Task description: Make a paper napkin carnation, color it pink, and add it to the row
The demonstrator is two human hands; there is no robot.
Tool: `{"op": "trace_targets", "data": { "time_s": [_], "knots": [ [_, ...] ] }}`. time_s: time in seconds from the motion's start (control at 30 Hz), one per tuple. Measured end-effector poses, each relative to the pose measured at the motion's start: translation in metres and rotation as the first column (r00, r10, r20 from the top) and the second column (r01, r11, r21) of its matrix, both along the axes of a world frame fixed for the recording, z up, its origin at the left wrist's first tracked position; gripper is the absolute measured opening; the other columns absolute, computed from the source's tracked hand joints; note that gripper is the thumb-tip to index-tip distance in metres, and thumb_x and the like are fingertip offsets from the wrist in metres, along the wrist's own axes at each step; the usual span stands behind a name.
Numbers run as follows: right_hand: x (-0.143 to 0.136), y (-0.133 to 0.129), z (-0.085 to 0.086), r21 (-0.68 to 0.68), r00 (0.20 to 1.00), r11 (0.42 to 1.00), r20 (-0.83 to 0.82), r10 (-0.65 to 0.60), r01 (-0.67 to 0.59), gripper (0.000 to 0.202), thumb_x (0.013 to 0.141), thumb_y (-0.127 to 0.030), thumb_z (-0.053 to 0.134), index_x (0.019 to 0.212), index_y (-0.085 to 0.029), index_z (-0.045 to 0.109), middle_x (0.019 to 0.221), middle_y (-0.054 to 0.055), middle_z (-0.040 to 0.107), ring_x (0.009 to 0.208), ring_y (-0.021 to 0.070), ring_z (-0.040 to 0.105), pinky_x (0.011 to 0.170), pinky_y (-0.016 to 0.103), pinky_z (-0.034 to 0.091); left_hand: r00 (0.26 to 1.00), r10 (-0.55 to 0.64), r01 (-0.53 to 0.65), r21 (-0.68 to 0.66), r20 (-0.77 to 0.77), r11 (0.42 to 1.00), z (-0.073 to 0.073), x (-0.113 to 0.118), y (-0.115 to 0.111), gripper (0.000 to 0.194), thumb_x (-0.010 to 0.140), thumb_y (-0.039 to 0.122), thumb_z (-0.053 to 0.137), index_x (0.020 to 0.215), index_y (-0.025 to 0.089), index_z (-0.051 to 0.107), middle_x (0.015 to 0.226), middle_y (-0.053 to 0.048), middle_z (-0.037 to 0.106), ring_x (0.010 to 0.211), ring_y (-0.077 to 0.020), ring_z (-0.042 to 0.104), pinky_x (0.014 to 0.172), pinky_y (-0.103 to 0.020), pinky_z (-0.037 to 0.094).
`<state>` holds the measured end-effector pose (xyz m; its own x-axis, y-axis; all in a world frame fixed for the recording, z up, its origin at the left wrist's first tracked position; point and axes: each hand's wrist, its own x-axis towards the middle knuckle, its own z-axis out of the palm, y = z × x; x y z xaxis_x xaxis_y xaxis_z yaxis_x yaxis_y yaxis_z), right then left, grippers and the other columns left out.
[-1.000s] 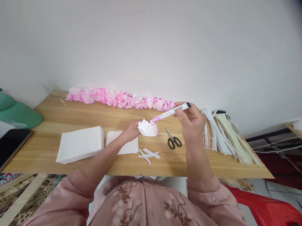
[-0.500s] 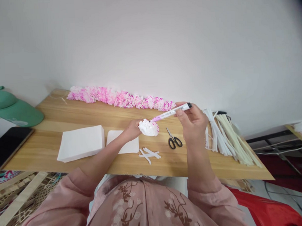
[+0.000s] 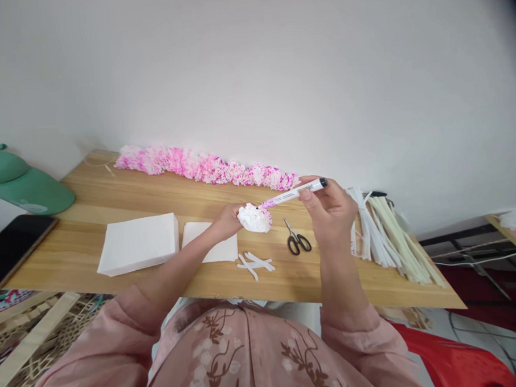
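Note:
My left hand (image 3: pixel 228 222) is closed on a ruffled white paper flower (image 3: pixel 254 219) with magenta marks along its right edge. Most of its fingers are hidden behind the flower. My right hand (image 3: pixel 330 208) grips a white and pink marker pen (image 3: pixel 290 194), whose tip touches or nearly touches the flower's upper edge. Just below, a pair of black-handled scissors (image 3: pixel 297 238) lies on the table. Several short white strips (image 3: pixel 256 263) rest in front of the flower. Beneath my left forearm is a thin stack of white paper squares (image 3: pixel 221 250).
Along the wall runs a row of pink-and-white paper flowers (image 3: pixel 197 166). A thick block of white paper (image 3: pixel 138 244), a phone (image 3: pixel 18 247) and a green flask (image 3: pixel 24 184) are on the left. Bundles of white and cream strips (image 3: pixel 388 236) lie right on the wooden table (image 3: pixel 155 197).
Almost nothing differs. The pen tip has shifted very slightly to the right along the flower's edge, and both hands keep their hold.

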<state>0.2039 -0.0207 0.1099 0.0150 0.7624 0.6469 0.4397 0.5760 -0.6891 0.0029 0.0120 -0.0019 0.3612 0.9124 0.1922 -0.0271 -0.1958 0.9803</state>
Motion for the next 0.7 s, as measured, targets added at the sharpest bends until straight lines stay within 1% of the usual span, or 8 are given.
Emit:
{"op": "trace_targets", "data": {
  "time_s": [0.13, 0.2, 0.37, 0.47, 0.57, 0.7],
  "knots": [
    [-0.001, -0.001, 0.001, 0.004, 1.000, 1.000, 0.013, -0.001, 0.001, 0.019, 0.085, -0.034, 0.070, 0.102, -0.025, 0.072, 0.087, 0.000, 0.073, 0.075, 0.0130, 0.066, 0.073, 0.028, 0.055, 1.000, 0.020, -0.020, -0.001, 0.003, 1.000, 0.002, 0.000, 0.000, 0.023, 0.069, 0.035, 0.074, 0.065, 0.014, 0.064, 0.074, -0.004, 0.071, 0.073, -0.0159, 0.063, 0.072, -0.027, 0.047],
    [-0.001, -0.001, 0.001, 0.008, 1.000, 1.000, 0.021, -0.005, 0.005, 0.019, 0.085, -0.034, 0.070, 0.101, -0.025, 0.072, 0.087, -0.001, 0.073, 0.075, 0.0130, 0.066, 0.073, 0.028, 0.055, 1.000, 0.022, -0.022, 0.005, 0.015, 1.000, 0.003, 0.000, -0.001, 0.024, 0.067, 0.034, 0.075, 0.062, 0.014, 0.062, 0.072, -0.003, 0.069, 0.071, -0.0153, 0.062, 0.070, -0.026, 0.047],
    [-0.001, -0.002, 0.003, 0.014, 0.999, 1.000, 0.047, -0.021, 0.020, 0.019, 0.084, -0.035, 0.070, 0.100, -0.025, 0.072, 0.086, -0.001, 0.073, 0.075, 0.0133, 0.067, 0.073, 0.029, 0.056, 1.000, 0.010, -0.010, 0.009, 0.023, 1.000, 0.000, 0.001, -0.001, 0.021, 0.069, 0.031, 0.073, 0.065, 0.013, 0.065, 0.076, -0.004, 0.071, 0.073, -0.0156, 0.063, 0.071, -0.026, 0.047],
    [-0.002, -0.006, 0.008, 0.017, 1.000, 1.000, 0.018, -0.020, 0.020, 0.019, 0.085, -0.035, 0.069, 0.102, -0.026, 0.071, 0.091, 0.000, 0.074, 0.079, 0.0139, 0.068, 0.074, 0.030, 0.057, 1.000, 0.017, -0.018, 0.023, 0.011, 1.000, -0.001, 0.000, 0.000, 0.020, 0.070, 0.030, 0.073, 0.065, 0.013, 0.065, 0.076, -0.004, 0.071, 0.073, -0.0159, 0.064, 0.070, -0.026, 0.049],
    [-0.004, -0.010, 0.017, 0.062, 1.000, 0.998, -0.005, -0.014, 0.014, 0.018, 0.086, -0.033, 0.068, 0.103, -0.027, 0.071, 0.096, 0.001, 0.074, 0.082, 0.0146, 0.069, 0.075, 0.030, 0.058, 0.998, 0.042, -0.042, 0.019, -0.041, 0.999, -0.001, 0.000, -0.001, 0.016, 0.072, 0.029, 0.072, 0.070, 0.014, 0.068, 0.078, -0.004, 0.072, 0.078, -0.0184, 0.066, 0.073, -0.028, 0.051],
    [-0.011, -0.016, 0.023, 0.139, 0.997, 0.990, 0.071, 0.021, -0.031, 0.023, 0.088, -0.029, 0.065, 0.110, -0.027, 0.069, 0.093, 0.001, 0.073, 0.084, 0.0160, 0.069, 0.079, 0.034, 0.058, 0.995, 0.038, -0.036, 0.030, -0.096, 0.999, 0.002, -0.001, -0.002, 0.012, 0.075, 0.026, 0.070, 0.076, 0.014, 0.070, 0.084, -0.006, 0.073, 0.087, -0.0211, 0.068, 0.079, -0.030, 0.052]
  ]
}}
